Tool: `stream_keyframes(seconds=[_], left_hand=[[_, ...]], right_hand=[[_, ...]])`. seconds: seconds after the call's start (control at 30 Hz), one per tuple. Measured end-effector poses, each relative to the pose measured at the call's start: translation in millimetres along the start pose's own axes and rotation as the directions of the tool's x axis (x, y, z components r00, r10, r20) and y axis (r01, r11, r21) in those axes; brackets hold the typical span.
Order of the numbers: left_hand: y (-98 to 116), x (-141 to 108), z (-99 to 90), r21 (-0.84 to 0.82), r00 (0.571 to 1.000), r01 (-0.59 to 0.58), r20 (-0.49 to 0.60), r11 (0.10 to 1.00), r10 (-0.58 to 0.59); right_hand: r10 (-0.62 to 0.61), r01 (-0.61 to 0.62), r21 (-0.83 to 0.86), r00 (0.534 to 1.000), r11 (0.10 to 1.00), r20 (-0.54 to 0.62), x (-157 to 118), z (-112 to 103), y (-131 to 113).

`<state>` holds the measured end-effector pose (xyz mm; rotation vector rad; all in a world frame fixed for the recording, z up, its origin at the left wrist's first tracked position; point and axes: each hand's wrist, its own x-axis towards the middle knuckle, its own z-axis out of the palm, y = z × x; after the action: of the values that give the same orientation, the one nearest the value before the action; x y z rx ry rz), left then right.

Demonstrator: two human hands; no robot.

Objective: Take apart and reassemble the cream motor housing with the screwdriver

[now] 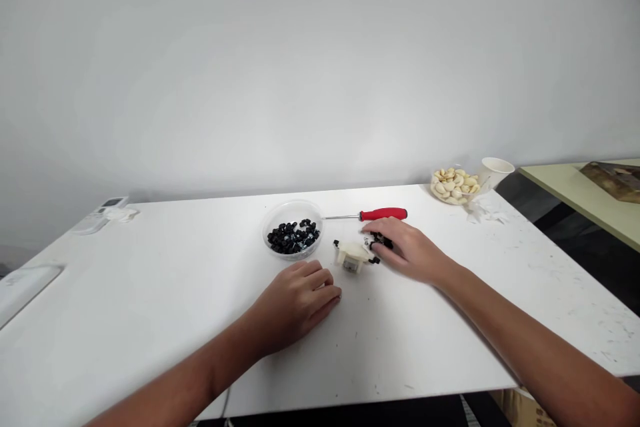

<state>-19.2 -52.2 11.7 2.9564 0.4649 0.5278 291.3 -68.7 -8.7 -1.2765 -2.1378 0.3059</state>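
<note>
My left hand (301, 298) rests on the white table with its fingers curled together; whether anything small is between them is hidden. Right of centre, my right hand (400, 248) lies with thumb and fingers apart around small black parts (381, 240) and a small screw (367, 241). Between the hands stands a cream plastic piece (353, 253) with small black parts at its ends. A clear round bowl (266, 232) behind my left hand holds several black pieces and screws. Behind my right hand lies a screwdriver (383, 214) with a red handle, its shaft pointing at the bowl.
At the back right are a clear container of cream-coloured pieces (454, 187), a white cup (495, 171) and crumpled clear plastic (485, 213). A remote control (103, 215) lies back left, a white box (27, 288) at the left edge. A wall (300, 67) stands behind.
</note>
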Motion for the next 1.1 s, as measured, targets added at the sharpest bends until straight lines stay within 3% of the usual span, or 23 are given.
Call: stream_keyframes(seconds=[0.17, 0.27, 0.37, 0.43, 0.5, 0.57, 0.67, 0.8, 0.87, 0.97, 1.03, 1.1], left_hand=[[3.0, 10.7, 4.6, -0.038, 0.998, 0.027, 0.052, 0.999, -0.025], [7.3, 17.3, 3.2, -0.051, 0.998, -0.029, 0.051, 0.998, 0.032], [10.4, 20.6, -9.3, -0.046, 0.994, -0.104, -0.019, 0.993, 0.104], [6.7, 22.3, -24.1, -0.036, 0.989, -0.096, -0.118, 0.995, 0.091], [-4.7, 24.5, -39.6, 0.009, 0.967, -0.006, -0.254, 1.0, 0.008], [-22.4, 26.6, -50.7, 0.047, 0.939, 0.185, -0.301, 0.982, -0.163], [-50.5, 26.5, -54.5, 0.042, 0.895, 0.399, -0.238, 0.916, -0.378], [-63.7, 18.8, -46.5, -0.004, 0.857, 0.491, -0.179, 0.871, -0.483], [-56.2, 14.6, -41.6, 0.016, 0.859, 0.45, -0.281, 0.893, -0.428], [-35.3, 13.3, -32.0, 0.095, 0.883, 0.264, -0.425, 0.96, -0.201], [-21.7, 17.2, -23.5, 0.143, 0.935, 0.111, -0.349, 0.983, -0.055], [-12.9, 23.2, -14.6, 0.189, 0.954, 0.075, -0.298, 0.979, -0.016]], right_hand=[[0.232, -0.226, 0.183, 0.973, 0.957, -0.011, -3.3, -22.4, 16.0], [0.266, -0.261, 0.138, 0.964, 0.955, -0.021, -2.9, -33.6, 21.5], [0.273, -0.275, 0.085, 0.961, 0.958, 0.036, -4.4, -39.4, 20.9], [0.252, -0.254, 0.028, 0.965, 0.967, 0.068, -5.4, -36.5, 17.8], [0.2, -0.196, -0.063, 0.978, 0.979, 0.064, -4.7, -27.2, 13.3], [0.139, -0.131, -0.145, 0.989, 0.981, 0.05, -1.8, -14.1, 7.9], [0.068, -0.057, -0.2, 0.996, 0.978, 0.053, 4.1, 3.4, 0.5], [0.029, -0.014, -0.256, 0.998, 0.967, 0.054, 7.0, 11.6, -3.2], [0.038, -0.021, -0.274, 0.998, 0.962, 0.055, 6.1, 12.0, -2.9], [0.059, -0.04, -0.298, 0.997, 0.954, 0.056, 4.5, 13.0, -2.4], [0.077, -0.058, -0.316, 0.996, 0.947, 0.047, 3.9, 14.3, -2.8], [0.095, -0.079, -0.337, 0.995, 0.938, 0.031, 3.3, 15.8, -3.6]])
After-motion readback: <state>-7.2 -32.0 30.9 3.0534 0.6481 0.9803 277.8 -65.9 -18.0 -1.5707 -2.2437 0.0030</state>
